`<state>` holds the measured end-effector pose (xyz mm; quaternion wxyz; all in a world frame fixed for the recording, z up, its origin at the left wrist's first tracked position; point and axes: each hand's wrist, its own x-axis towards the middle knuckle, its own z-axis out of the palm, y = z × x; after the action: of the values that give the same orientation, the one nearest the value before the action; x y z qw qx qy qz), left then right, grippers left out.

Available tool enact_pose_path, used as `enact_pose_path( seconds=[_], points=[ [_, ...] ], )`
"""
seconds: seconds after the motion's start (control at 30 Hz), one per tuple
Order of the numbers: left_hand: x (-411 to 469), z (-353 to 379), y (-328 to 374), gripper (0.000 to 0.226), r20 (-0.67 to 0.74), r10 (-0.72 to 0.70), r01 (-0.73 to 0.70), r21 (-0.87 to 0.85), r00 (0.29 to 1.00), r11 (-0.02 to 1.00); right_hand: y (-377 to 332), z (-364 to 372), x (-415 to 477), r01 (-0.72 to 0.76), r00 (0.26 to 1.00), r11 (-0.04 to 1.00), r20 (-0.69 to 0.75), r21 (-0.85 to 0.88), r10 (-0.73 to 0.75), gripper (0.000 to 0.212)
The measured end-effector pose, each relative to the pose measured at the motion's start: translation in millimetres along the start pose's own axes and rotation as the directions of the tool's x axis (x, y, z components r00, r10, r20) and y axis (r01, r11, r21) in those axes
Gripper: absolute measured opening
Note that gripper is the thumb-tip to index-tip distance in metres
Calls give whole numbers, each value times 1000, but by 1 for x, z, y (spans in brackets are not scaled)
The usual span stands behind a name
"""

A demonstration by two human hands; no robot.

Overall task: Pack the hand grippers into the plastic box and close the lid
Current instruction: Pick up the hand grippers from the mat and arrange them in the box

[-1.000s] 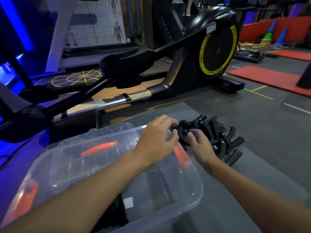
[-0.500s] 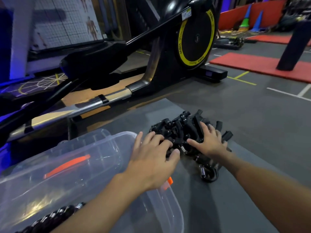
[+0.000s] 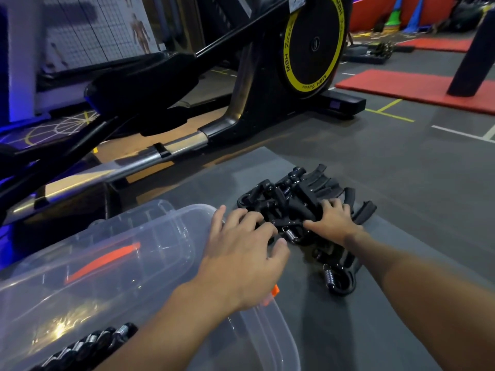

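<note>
A pile of black hand grippers (image 3: 297, 199) with steel springs lies on the grey mat, right of the clear plastic box (image 3: 112, 266). One more hand gripper (image 3: 337, 277) lies apart at the pile's near edge. My left hand (image 3: 246, 255) reaches over the box's right rim, fingers spread and tips resting on the pile's left side. My right hand (image 3: 332, 220) lies flat on the pile's right side, fingers apart. A row of hand grippers (image 3: 80, 346) sits inside the box at the bottom left. The box has orange latches (image 3: 104, 259).
The grey mat (image 3: 401, 199) continues right and forward of the pile. A black elliptical trainer (image 3: 310, 49) with a yellow-ringed wheel stands just behind, its steel rail (image 3: 160, 153) close to the box. Red mats (image 3: 417, 89) and a dark post (image 3: 474, 57) are at the far right.
The view has shifted closer to the pile. Both hands went from curled at the pile's left edge to spread flat over it. Grippers inside the box came into view.
</note>
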<state>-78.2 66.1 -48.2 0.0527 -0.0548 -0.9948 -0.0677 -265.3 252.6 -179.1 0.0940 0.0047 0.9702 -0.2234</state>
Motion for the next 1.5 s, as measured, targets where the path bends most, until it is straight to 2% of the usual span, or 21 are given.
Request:
enact_pose_path(
  seconds=[0.1, 0.23, 0.57, 0.67, 0.73, 0.83, 0.9, 0.97, 1.03, 1.07, 1.1, 1.17, 1.27, 1.37, 1.5],
  points=[
    [-1, -2, 1, 70, 16, 2, -2, 6, 1000, 1000, 0, 5, -14, 28, 999, 992, 50, -121, -22, 79],
    [-2, -5, 3, 59, 52, -12, 12, -1, 999, 1000, -2, 8, -28, 81, 993, 977, 101, -199, -61, 80],
    [-13, -4, 4, 45, 47, -15, 17, -42, 999, 999, 4, 17, -91, 155, 976, 957, 186, -245, -111, 77],
    [-20, -4, 3, 54, 39, -4, 5, -42, 999, 999, 8, 11, -102, 159, 970, 968, 214, -196, -116, 77],
    [-23, -3, 1, 53, 31, 4, -2, -45, 999, 999, 9, 9, -107, 136, 977, 976, 184, -171, -104, 71],
    [-23, -3, 0, 53, 32, 8, -6, -34, 999, 999, 5, 2, -114, 118, 992, 981, 59, -154, -110, 62],
    [-23, -2, -1, 52, 43, 2, 0, -43, 999, 999, -1, -7, -115, 126, 992, 991, -27, -35, -126, 59],
    [-22, -5, -2, 48, 43, -3, 7, -88, 999, 996, -11, -24, -116, 151, 986, 957, -103, 247, -129, 54],
    [-23, -13, 1, 37, 13, -39, 41, -182, 999, 982, -28, -46, -123, 165, 986, 775, -107, 610, -126, 49],
    [-23, -16, 4, 32, -2, -84, 81, -257, 996, 963, -38, -57, -129, 169, 985, 667, -109, 726, -131, 47],
    [-25, -21, 8, 32, -12, -146, 131, -367, 989, 921, -48, -67, -134, 176, 984, 582, -118, 794, -137, 46],
    [-27, -30, 16, 39, -23, -279, 210, -601, 960, 771, -70, -85, -145, 194, 979, 472, -136, 860, -153, 48],
    [-29, -55, 25, 37, -2, -370, 208, -823, 929, 528, -102, -106, -163, 228, 967, 381, -163, 896, -196, 44],
    [-39, -85, 24, 21, 31, -391, 148, -950, 920, 273, -125, -117, -184, 225, 953, 360, -127, 905, -275, 42],
    [-61, -104, 5, 18, 34, -531, 78, -995, 847, 61, -140, -126, -206, 261, 904, 427, -64, 866, -423, 38]
  ],
)
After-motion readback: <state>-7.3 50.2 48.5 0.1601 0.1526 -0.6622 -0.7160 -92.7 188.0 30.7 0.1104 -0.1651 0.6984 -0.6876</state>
